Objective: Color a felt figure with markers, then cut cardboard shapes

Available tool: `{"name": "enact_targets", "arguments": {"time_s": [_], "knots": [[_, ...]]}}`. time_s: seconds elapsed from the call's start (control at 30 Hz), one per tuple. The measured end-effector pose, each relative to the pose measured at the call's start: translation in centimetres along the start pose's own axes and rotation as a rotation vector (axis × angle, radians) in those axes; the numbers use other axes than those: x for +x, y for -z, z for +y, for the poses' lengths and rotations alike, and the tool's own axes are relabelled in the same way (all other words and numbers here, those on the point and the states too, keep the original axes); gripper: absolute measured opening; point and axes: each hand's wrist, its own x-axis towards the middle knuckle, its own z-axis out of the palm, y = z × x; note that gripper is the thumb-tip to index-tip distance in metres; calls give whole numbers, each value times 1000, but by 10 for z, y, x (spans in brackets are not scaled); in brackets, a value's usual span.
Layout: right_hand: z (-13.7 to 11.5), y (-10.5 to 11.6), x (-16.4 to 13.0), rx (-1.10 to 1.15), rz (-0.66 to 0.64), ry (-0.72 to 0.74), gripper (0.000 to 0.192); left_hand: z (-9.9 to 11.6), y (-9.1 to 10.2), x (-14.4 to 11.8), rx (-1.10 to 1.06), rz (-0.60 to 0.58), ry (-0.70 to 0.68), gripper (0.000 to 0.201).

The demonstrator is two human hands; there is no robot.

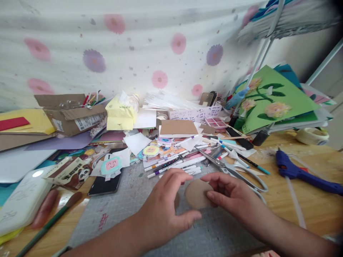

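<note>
A round piece of brown cardboard (197, 194) is pinched at its right edge between the thumb and fingers of my right hand (230, 194). My left hand (167, 200) is curved beside the disc's left side, thumb and fingers apart, with a gap between them and the cardboard. A bit of another brown shape (177, 200) shows behind my left palm; most of it is hidden. Both hands are over the grey cutting mat (115, 217). Just beyond my right hand lie metal scissors (227, 167), partly opened among the pens.
Marker pens (171, 162) and paper scraps crowd the mat's far side. A blue glue gun (297, 171) lies to the right. On the left are a phone (105, 185), a panda-printed box (71, 171) and a green-handled brush (45, 228). A cardboard box (75, 117) stands behind.
</note>
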Motion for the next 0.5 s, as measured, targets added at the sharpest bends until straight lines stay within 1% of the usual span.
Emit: {"name": "enact_targets", "arguments": {"time_s": [0.03, 0.1, 0.23, 0.33, 0.43, 0.5], "knots": [[1, -2, 0, 29, -14, 1, 23, 0, -2, 0, 29, -38, 13, 58], [4, -6, 0, 84, -36, 1, 22, -1, -5, -1, 70, -81, 41, 63], [10, -13, 1, 130, -73, 8, 26, 2, -7, -1, 119, -120, 95, 56], [10, -12, 3, 133, -112, 16, 26, 6, -6, -1, 134, -158, 181, 53], [6, -1, 6, -8, -82, 62, 24, 8, -5, 1, 138, -164, 282, 52], [2, 11, 9, -165, -14, 91, 24, 7, -4, 3, 179, -207, 275, 52]]}}
